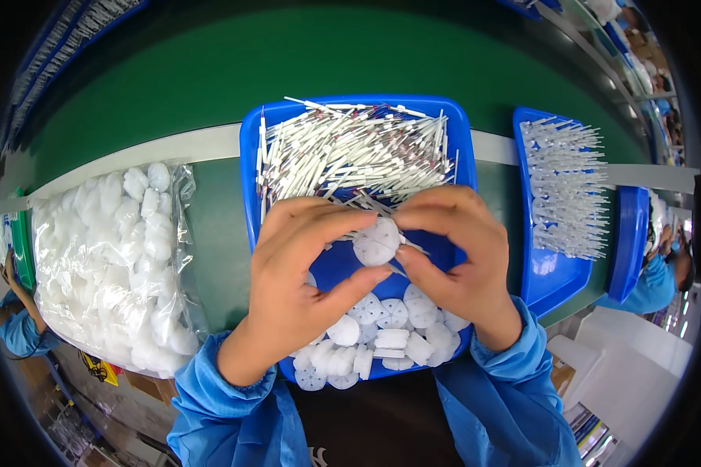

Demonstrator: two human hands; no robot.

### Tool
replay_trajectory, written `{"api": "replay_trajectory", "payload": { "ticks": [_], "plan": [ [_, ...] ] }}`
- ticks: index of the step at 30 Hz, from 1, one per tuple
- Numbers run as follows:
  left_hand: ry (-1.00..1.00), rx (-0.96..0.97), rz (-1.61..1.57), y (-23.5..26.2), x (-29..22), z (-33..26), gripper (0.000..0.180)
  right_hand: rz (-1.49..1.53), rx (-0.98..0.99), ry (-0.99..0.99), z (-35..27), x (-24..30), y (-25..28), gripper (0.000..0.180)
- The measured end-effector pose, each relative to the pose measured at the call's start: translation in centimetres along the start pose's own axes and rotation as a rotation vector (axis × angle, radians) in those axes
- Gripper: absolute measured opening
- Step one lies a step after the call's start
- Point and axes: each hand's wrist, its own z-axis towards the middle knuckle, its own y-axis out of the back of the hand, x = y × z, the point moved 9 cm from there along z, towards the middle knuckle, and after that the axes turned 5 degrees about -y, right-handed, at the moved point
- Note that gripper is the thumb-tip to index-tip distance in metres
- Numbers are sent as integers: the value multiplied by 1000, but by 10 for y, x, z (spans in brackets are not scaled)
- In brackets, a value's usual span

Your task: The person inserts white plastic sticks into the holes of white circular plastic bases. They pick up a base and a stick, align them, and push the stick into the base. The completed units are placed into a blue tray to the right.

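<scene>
Between both hands, over the middle of a blue tray (249, 167), is a round white translucent disc (376, 242) with small holes. My left hand (288, 272) pinches its left edge between thumb and fingers. From the other side, my right hand (466, 253) grips the disc's right edge. Thin sticks show just behind the disc; whether they pass through it, I cannot tell. A heap of thin white sticks (343, 148), some with dark ends, fills the tray's far part. Loose white discs (393, 338), some stacked on edge, lie in its near part.
To the left lies a clear plastic bag (109, 265) full of white discs. A second blue tray (557, 280) on the right holds rows of upright sticks (565, 187). A pale strip (494, 148) crosses the green table (350, 54). Other people in blue sleeves (650, 288) sit at both sides.
</scene>
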Motion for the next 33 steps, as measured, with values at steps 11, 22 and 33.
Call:
{"api": "replay_trajectory", "payload": {
  "ticks": [11, 22, 33],
  "plan": [
    [-251, -110, 199, 0, -24, -2, 52, 378, 115, -336, -22, -22, -21, 42],
    [-248, -72, 171, 0, -25, 0, 53, 462, 136, -342, -22, -24, -18, 30],
    [-239, -76, 60, 2, -24, -2, 57, 559, 203, -424, -30, -17, -13, 38]
  ]
}}
